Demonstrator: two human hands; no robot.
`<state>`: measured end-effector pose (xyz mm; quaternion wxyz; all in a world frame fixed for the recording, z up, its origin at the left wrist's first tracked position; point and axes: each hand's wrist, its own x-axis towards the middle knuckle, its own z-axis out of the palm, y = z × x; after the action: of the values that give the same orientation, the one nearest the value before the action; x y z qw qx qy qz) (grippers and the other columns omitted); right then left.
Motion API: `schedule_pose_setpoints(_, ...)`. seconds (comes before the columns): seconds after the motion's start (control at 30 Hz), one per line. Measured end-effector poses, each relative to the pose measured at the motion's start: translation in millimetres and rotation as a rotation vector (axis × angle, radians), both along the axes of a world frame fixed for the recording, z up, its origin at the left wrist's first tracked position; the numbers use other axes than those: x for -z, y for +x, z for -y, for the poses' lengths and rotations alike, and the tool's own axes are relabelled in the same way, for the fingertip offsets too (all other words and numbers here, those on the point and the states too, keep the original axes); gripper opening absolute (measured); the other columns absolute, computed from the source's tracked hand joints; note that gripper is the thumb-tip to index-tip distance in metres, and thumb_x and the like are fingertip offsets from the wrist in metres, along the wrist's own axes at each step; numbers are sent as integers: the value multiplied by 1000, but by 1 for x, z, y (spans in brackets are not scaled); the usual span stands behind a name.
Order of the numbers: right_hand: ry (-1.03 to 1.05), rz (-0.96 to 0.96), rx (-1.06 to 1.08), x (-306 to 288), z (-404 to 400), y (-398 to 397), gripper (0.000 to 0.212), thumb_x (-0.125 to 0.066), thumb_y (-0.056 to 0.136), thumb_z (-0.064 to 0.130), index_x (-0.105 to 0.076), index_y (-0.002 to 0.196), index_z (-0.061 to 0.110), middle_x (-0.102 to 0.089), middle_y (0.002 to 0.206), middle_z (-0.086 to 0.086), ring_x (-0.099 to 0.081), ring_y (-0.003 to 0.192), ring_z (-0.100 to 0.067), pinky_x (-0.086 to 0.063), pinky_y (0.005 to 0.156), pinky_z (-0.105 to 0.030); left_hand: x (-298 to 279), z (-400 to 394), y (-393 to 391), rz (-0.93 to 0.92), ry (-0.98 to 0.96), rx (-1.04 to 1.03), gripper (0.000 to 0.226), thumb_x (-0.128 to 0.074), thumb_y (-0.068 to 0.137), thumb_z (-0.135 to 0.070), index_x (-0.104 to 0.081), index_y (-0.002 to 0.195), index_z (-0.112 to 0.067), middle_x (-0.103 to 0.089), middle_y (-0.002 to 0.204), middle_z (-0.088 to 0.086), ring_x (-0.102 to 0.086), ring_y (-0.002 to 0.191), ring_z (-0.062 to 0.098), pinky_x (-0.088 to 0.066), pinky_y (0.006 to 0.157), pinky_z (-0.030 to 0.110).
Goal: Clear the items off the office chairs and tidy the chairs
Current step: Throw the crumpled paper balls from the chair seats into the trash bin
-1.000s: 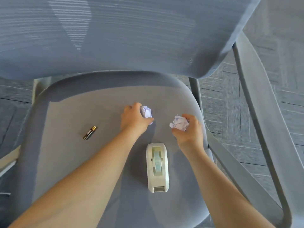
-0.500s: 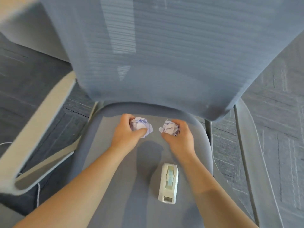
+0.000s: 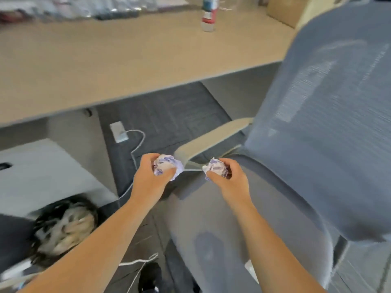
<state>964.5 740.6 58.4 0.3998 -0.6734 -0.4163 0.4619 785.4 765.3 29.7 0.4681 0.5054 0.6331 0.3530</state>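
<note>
Head view shows your left hand (image 3: 148, 180) curled around a crumpled paper ball (image 3: 168, 167), with your thumb under it and your fingers wrapped over the far side. Your right hand (image 3: 227, 182) grips a second paper ball (image 3: 215, 169) the same way, thumb below and fingers closed over the top. Both balls are round lumps, so they have no long side and point no way. They peek out toward the middle, between your two hands, and the two balls are near each other but apart. The left ball hangs over the dark floor (image 3: 169, 115) just beside the chair's armrest (image 3: 211, 140). The right ball is above the front edge of the grey chair seat (image 3: 275, 208). The chair back (image 3: 328, 123) rises on the right and is cut off by the picture edge. A tan desk (image 3: 105, 60) runs across the top, with a bottle (image 3: 209, 13) standing on it. Everything looks blurry. A dark and pale shape at the lower left is too smeared to make out. A white cord (image 3: 137, 144) lies on the floor under the desk.
</note>
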Motion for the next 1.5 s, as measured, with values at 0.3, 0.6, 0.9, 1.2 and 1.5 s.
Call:
schedule_pose_setpoints(0.3,-54,-30,-435,22,-2,-193,32,-74,73,14,-57,99,22,-66,108,-4,-63,98,-24,-51,92,-39,2,87,-187,15,-55,-572,32,-64,65,-25,-48,92,-18,-58,80,-9,-55,71,3,-43,61,20)
schedule_pose_setpoints(0.6,-239,6,-641,136,27,-358,44,-69,77,10,-52,117,9,-57,100,-2,-52,75,-5,-41,65,-17,139,151,-351,-6,-330,-681,49,-61,60,-33,-55,89,6,-67,92,21,-57,72,18,-41,65,30)
schedule_pose_setpoints(0.9,-448,144,-602,279,36,-444,52,-68,80,15,-42,122,3,-51,88,1,-51,80,-16,-37,54,-12,238,149,-415,-8,-397,-777,42,-67,77,-19,-51,116,-12,-60,110,2,-57,100,21,-47,89,38)
schedule_pose_setpoints(1.2,-454,187,-554,327,21,-478,59,-59,87,27,-32,136,8,-46,135,-11,-49,112,-23,-42,94,-35,270,130,-432,-11,-422,-760,33,-64,80,-14,-46,107,-20,-53,103,-2,-51,96,15,-43,79,27)
schedule_pose_setpoints(1.5,-436,193,-450,318,10,-438,36,-53,90,21,-46,123,11,-50,110,-1,-48,98,-16,-43,95,-38,281,89,-399,37,-482,-641,47,-61,84,-19,-42,126,-10,-53,126,8,-50,99,18,-41,66,23)
